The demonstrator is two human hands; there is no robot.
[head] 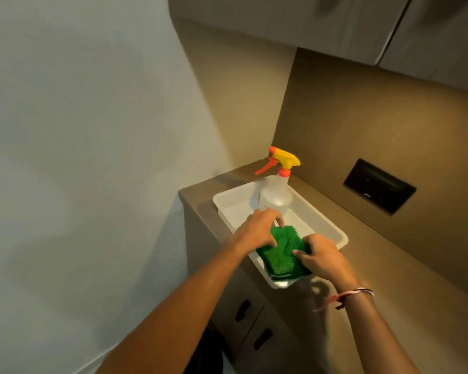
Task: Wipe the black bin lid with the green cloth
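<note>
Nearest to you, your two bare forearms reach forward and up into the scene from the bottom edge; the right wrist wears a thin thread band. A dark shape sits low between the arms, by the foot of the cabinet. It may be the black bin, but too little shows to tell, and its lid cannot be made out.

Just beyond, both hands meet on one green cloth (283,252). Your left hand (257,230) lies on the cloth's far-left part, fingers spread and pressing down rather than closed around it. Your right hand (320,256) is at the cloth's right edge with fingertips curled into the fabric — it looks like a pinch, though the grip itself is partly hidden. The cloth is folded into a rough rectangle, its long axis running from near-right to far-left, and it lies in the near end of one white tray (333,228) on the countertop (389,279). Both hands already touch it, so neither has to travel; the right looks better placed to lift it.

Farther along the same tray stands one clear spray bottle (277,195) with a yellow and orange trigger head, upright, just behind your left hand.

Beyond that — one dark wall plate (378,186) on the brown panel, and cabinets above.
</note>
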